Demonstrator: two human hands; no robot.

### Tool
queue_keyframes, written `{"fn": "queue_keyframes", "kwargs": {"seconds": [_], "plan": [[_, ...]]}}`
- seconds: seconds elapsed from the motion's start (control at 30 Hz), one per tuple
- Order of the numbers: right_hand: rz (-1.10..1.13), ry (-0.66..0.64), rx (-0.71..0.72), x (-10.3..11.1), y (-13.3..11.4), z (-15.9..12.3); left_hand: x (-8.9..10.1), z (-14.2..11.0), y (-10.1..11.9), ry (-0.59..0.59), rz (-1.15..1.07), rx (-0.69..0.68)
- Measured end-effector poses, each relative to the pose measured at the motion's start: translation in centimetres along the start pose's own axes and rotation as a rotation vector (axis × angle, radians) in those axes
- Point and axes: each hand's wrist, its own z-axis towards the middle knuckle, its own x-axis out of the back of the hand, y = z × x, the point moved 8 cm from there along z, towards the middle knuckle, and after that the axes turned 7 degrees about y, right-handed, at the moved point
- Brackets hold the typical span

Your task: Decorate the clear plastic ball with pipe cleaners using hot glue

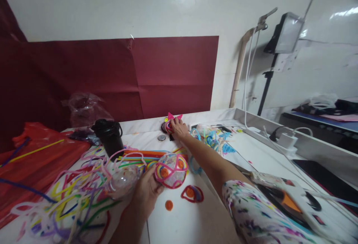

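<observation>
- Left hand (148,185): closed on left edge of decorated ball (172,171).
- Right hand (179,127): fingers over pink-eared piece (169,117), far side of table (163,223); grip cannot be told.
- Eye-shaped piece (191,193): near-right of ball, long axis left-right; left hand nearer.

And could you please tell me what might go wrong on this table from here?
The left hand holds the decorated ball near tangled pipe cleaners, which might catch on it. The loose orange disc lies close by and could be knocked aside. The black cup stands beside the tangle, so a tugged strand might tip it.
</observation>
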Motion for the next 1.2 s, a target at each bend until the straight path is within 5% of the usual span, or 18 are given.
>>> {"fn": "queue_keyframes", "kwargs": {"seconds": [0.67, 1.2], "plan": [[0.01, -0.053, 0.163, -0.1, -0.3, 1.1, 0.2, 0.6, -0.2, -0.042, -0.019, -0.014], [0.222, -0.092, 0.083, 0.0, 1.3, 1.4, 0.4, 0.6, -0.2, -0.008, 0.008, 0.006]]}}
